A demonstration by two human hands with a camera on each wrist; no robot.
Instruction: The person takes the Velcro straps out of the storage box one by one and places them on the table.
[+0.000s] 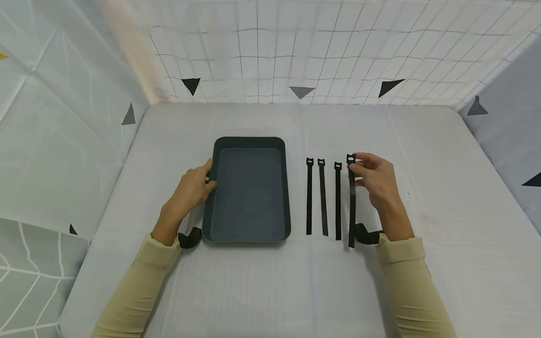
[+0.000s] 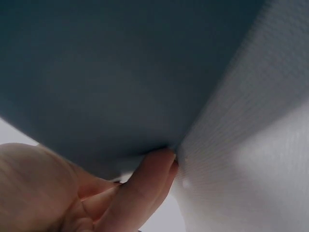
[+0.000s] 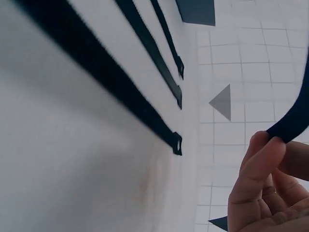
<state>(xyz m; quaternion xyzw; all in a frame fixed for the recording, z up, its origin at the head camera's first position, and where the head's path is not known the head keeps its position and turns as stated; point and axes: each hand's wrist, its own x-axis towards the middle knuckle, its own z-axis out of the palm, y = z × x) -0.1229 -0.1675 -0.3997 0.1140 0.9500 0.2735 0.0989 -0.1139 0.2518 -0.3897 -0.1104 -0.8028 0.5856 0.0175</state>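
Note:
A dark grey rectangular tray (image 1: 249,197) sits on the white table. My left hand (image 1: 193,185) grips its left side, with the thumb at the rim and fingertips against the outer wall low down, as the left wrist view shows. Right of the tray, my right hand (image 1: 376,178) pinches a black hook-and-loop cable tie (image 1: 352,206) near its slotted head, between thumb and fingers. The strap hangs toward me, and in the right wrist view it curves up from the fingertips (image 3: 270,150). Three similar ties, one being the nearest strap (image 1: 337,202), lie side by side between tray and hand.
The white table (image 1: 262,291) meets a grid-lined back wall (image 1: 262,56) with black and grey triangle marks. White sheeting (image 1: 63,126) stands along the left side, and a grey side wall (image 1: 507,112) rises on the right. Black wrist mounts (image 1: 190,238) stick out inward from both sleeves.

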